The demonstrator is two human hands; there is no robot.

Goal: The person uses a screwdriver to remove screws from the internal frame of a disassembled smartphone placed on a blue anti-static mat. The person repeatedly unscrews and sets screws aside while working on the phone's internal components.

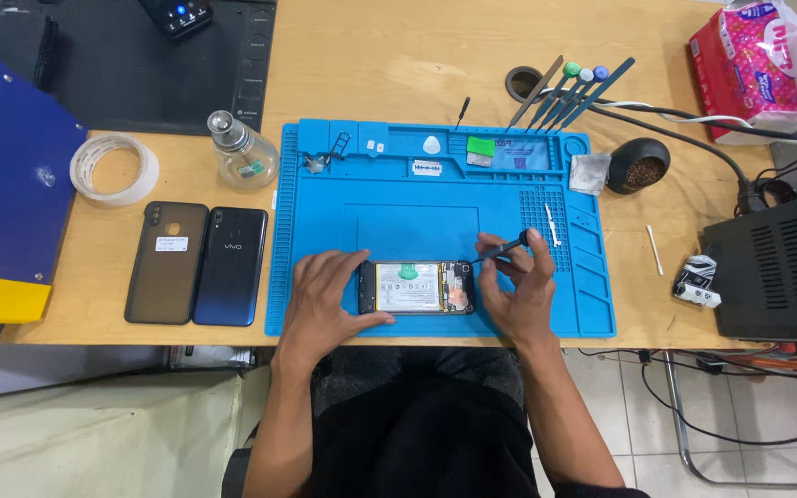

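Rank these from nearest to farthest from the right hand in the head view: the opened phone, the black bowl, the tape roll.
From the right hand:
1. Opened phone, just left of it on the blue mat.
2. Black bowl, up and to the right, off the mat.
3. Tape roll, far left on the table.

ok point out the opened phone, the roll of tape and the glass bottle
opened phone [415,287], head view, on the battery in its middle
roll of tape [114,168], head view, on the near part of its ring
glass bottle [245,159], head view, on its round body
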